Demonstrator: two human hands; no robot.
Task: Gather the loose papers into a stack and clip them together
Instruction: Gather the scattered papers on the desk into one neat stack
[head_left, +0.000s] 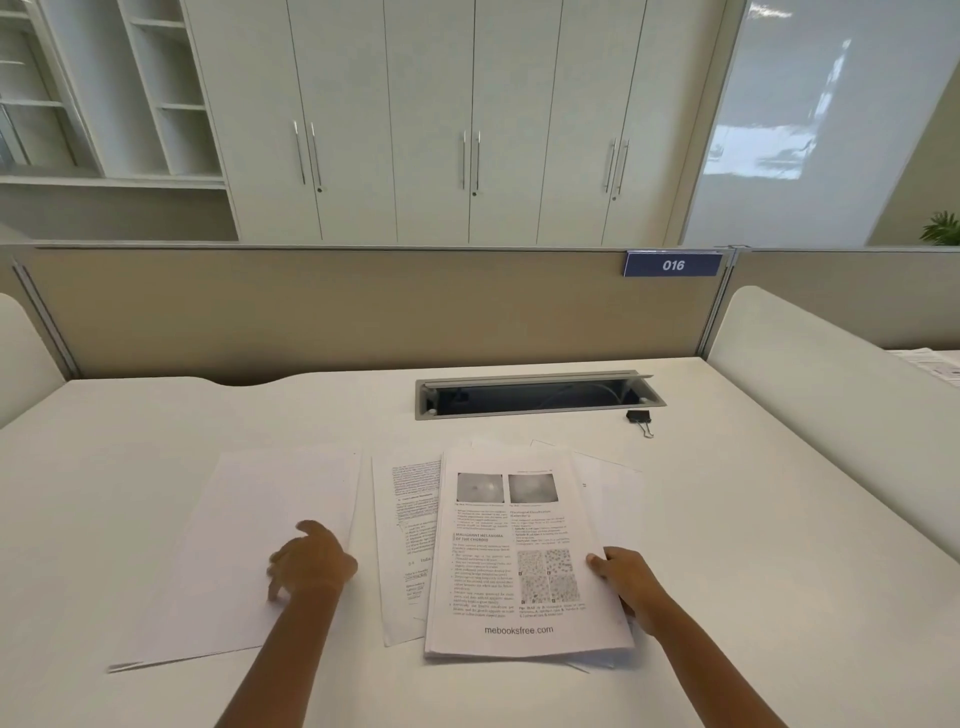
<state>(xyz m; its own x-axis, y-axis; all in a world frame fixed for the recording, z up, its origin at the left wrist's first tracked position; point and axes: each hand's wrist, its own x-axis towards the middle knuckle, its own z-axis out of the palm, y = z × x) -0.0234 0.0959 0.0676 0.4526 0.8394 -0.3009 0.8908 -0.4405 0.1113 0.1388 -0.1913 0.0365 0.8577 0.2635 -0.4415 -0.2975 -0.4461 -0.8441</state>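
Note:
Loose papers lie on the white desk (156, 426). A blank white sheet (249, 519) lies at the left, and my left hand (309, 564) rests on it with fingers spread. In the middle a printed page (410, 540) sticks out from under a thicker printed stack (519, 566) with photos and the line "mebooksfree.com". My right hand (626, 582) grips the right edge of that stack, thumb on top. More white sheets (618, 493) fan out behind it to the right. A black binder clip (640, 418) lies apart at the back right of the desk.
A cable slot (535, 395) with a raised metal lid is set into the desk behind the papers. A beige partition (311, 312) with a blue "016" sign (672, 265) closes the back. White side dividers (831, 374) stand at both sides.

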